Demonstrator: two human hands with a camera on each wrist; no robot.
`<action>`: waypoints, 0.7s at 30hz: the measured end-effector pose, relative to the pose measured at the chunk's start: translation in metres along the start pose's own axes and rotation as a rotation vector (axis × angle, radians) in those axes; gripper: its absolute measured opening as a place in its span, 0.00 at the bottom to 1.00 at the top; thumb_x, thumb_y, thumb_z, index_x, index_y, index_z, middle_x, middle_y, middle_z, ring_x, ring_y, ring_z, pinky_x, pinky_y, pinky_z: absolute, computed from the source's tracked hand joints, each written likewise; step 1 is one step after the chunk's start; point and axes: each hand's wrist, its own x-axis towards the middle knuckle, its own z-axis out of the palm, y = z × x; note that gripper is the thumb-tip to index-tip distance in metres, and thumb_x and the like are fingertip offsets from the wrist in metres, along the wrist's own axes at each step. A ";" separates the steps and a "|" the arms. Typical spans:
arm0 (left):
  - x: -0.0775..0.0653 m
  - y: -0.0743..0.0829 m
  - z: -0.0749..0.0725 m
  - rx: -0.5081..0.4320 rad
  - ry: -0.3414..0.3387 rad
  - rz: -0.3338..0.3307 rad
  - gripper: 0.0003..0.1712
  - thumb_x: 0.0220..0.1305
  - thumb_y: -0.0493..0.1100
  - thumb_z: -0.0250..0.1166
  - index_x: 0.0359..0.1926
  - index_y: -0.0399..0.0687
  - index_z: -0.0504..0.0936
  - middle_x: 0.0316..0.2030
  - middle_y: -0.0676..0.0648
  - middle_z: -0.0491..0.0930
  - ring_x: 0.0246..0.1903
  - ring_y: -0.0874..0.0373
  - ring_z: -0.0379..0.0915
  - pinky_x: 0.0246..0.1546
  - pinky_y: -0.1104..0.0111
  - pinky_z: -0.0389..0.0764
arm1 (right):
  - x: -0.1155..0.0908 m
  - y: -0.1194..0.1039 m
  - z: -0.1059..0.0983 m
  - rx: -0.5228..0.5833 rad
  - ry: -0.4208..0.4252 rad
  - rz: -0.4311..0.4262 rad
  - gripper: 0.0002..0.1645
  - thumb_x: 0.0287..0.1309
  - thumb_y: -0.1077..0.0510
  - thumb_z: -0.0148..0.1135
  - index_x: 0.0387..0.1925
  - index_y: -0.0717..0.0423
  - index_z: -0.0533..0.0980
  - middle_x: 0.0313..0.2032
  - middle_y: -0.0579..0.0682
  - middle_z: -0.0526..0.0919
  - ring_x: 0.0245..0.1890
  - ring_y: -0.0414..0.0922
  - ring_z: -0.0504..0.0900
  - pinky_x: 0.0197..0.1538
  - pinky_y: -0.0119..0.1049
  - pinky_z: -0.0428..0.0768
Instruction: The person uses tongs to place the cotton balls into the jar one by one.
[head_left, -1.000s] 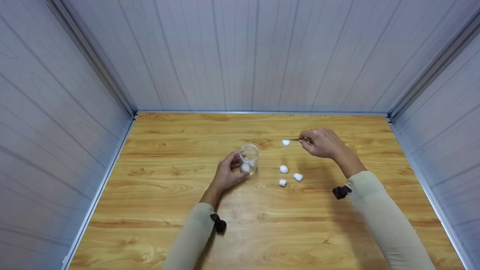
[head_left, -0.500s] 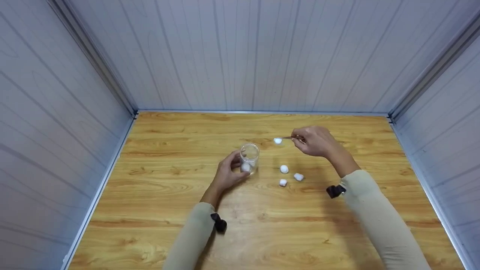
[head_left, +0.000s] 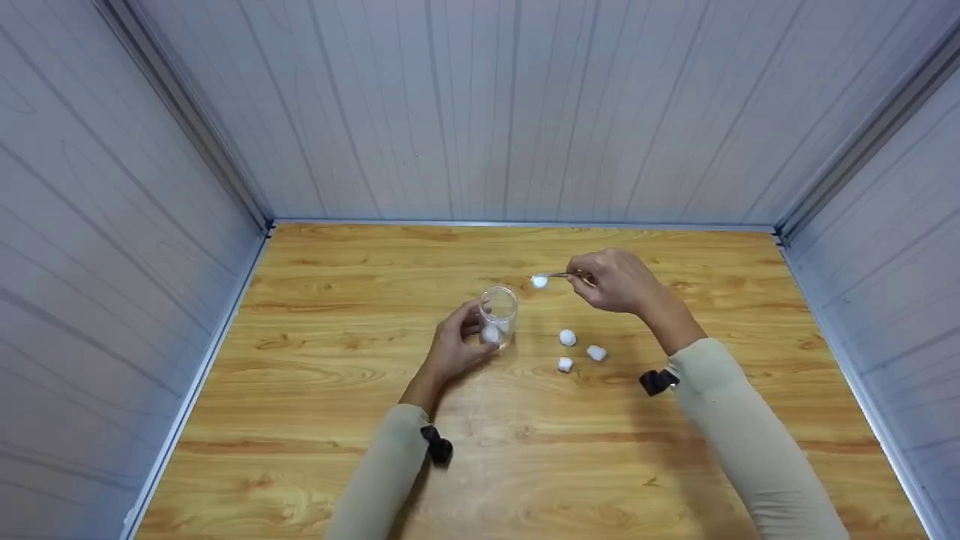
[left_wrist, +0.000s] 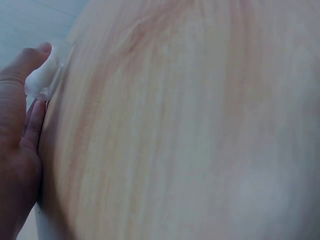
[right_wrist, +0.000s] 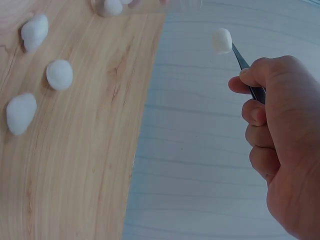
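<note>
My left hand [head_left: 454, 344] grips the lower part of a clear glass [head_left: 499, 303] that stands upright on the wooden table. White cotton balls [right_wrist: 113, 7] lie at the bottom of the glass. In my right hand [head_left: 616, 282] are tweezers [right_wrist: 241, 59], pinched between thumb and curled fingers. Their tips hold one cotton ball [head_left: 539, 281] in the air, to the right of the glass rim and apart from it. Three loose cotton balls, a round one [head_left: 568, 337], a longer one [head_left: 596, 352] and a small one [head_left: 565, 364], lie on the table right of the glass.
The wooden tabletop [head_left: 315, 450] is bounded by a pale panelled wall [head_left: 480, 112] at the back. Similar walls rise on the left [head_left: 112, 300] and right [head_left: 892, 262].
My right hand has moved left, carrying the tweezers and their cotton ball closer to the glass. The left hand, the glass and the loose cotton balls have stayed put.
</note>
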 end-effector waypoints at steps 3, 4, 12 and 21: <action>0.000 0.000 0.000 -0.005 0.006 -0.004 0.44 0.59 0.28 0.84 0.76 0.37 0.77 0.67 0.32 0.85 0.66 0.33 0.84 0.72 0.46 0.89 | 0.003 -0.003 0.001 0.002 0.000 -0.002 0.09 0.77 0.61 0.66 0.45 0.61 0.89 0.35 0.58 0.95 0.25 0.51 0.86 0.29 0.48 0.85; 0.000 0.001 0.000 -0.003 0.006 -0.007 0.45 0.59 0.28 0.84 0.76 0.37 0.77 0.67 0.32 0.85 0.66 0.34 0.84 0.72 0.47 0.89 | 0.004 -0.005 0.001 0.001 0.001 -0.003 0.09 0.77 0.61 0.66 0.44 0.61 0.89 0.34 0.58 0.95 0.25 0.51 0.86 0.29 0.47 0.85; 0.001 0.002 0.000 0.001 0.001 -0.011 0.44 0.59 0.28 0.83 0.76 0.36 0.76 0.67 0.32 0.85 0.66 0.35 0.84 0.71 0.56 0.91 | 0.014 -0.018 0.004 -0.003 0.013 -0.033 0.09 0.77 0.60 0.66 0.43 0.60 0.89 0.35 0.58 0.95 0.24 0.51 0.87 0.28 0.47 0.85; 0.000 0.004 -0.001 0.016 -0.002 -0.023 0.44 0.61 0.29 0.82 0.77 0.38 0.76 0.68 0.33 0.85 0.66 0.35 0.84 0.72 0.53 0.90 | 0.027 -0.031 0.011 0.005 0.035 -0.077 0.08 0.75 0.60 0.67 0.40 0.59 0.89 0.31 0.56 0.94 0.20 0.47 0.79 0.24 0.38 0.74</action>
